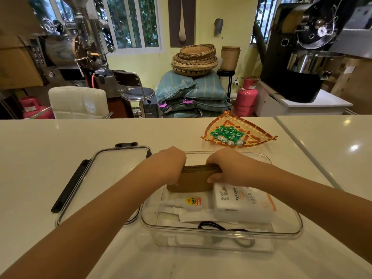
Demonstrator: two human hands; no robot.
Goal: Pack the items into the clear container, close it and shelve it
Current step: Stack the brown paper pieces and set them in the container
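A clear plastic container (289, 234) stands on the white counter in front of me. Over its far half, my left hand (171, 168) and my right hand (223, 168) each grip one end of a brown stack of paper sleeves (193, 180), held upright on edge inside the container. Below it lie a white glue packet marked 502 (191, 202), a white tissue pack (241, 206) and a black cord (217, 226). The container's clear lid (112, 170) with black clips lies flat to the left.
A triangular woven tray (259, 135) with several green wrapped sweets (228, 134) sits at the back right of the counter. A seam between two counter slabs (306, 154) runs on the right. Chairs, sacks, baskets and roasting machines stand beyond the counter.
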